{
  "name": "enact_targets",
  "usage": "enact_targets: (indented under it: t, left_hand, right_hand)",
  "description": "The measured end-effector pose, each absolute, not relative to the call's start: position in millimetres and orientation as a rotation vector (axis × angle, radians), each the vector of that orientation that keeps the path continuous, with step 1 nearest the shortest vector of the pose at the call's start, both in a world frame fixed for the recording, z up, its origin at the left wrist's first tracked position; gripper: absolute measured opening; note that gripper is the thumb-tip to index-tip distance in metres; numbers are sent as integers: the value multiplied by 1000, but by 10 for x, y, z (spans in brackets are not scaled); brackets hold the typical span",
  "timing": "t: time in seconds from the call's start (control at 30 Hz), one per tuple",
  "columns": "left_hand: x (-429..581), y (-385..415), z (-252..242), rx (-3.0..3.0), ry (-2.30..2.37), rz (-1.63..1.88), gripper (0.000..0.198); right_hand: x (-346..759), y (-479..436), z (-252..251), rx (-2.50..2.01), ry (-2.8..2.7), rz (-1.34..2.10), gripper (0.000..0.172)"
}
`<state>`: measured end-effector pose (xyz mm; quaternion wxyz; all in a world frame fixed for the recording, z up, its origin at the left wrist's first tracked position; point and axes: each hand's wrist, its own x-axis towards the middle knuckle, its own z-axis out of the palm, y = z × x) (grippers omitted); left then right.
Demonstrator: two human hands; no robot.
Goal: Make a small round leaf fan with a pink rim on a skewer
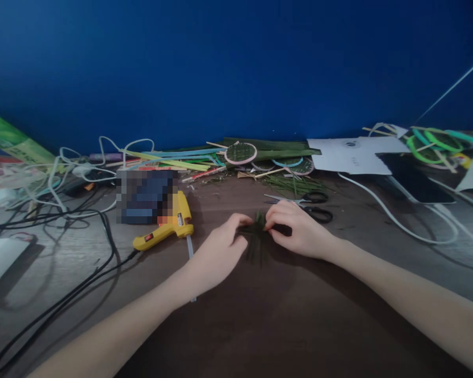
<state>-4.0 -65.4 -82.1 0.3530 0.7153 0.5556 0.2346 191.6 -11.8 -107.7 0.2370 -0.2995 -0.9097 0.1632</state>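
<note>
Between my two hands is a small dark green piece of interlaced leaf strips (257, 231), its loose ends pointing several ways. My left hand (224, 247) pinches its left side between thumb and fingers. On the opposite side, my right hand (287, 227) has its fingertips closed on the strips. Just behind my right hand lie scissors (318, 197) with black handles, partly covered by the hand. A yellow glue gun (167, 228) rests left of my left hand, a clear glue stick (190, 247) sticking out of it.
Along the blue wall (236, 68) lie green leaves (276, 151), cut strips (295, 185) and a round woven piece with a pink rim (240, 153). Black cables (106, 247) run across the left. A white paper (350, 156) and a phone (415, 177) lie at the right.
</note>
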Motion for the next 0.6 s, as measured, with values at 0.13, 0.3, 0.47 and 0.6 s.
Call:
enact_targets:
  t: [0.13,0.3,0.47,0.6]
  left_hand:
    - [-82,-560,-717,1616,1314,755,32]
    - [-43,-472,-643,1607,1276,744,27]
    - [49,-318,-728,1846,1287,616,22]
    - [92,-243,-830,1856,1260,573,23]
  right_hand:
    - [1914,-110,-1086,-813,-2467,477,14]
    - [1926,-110,-1079,-811,-2463,518,13]
    - [1926,-89,-1099,-769,-2437,512,12]
    - [1920,-75,-1116,-756,-2449,491,12]
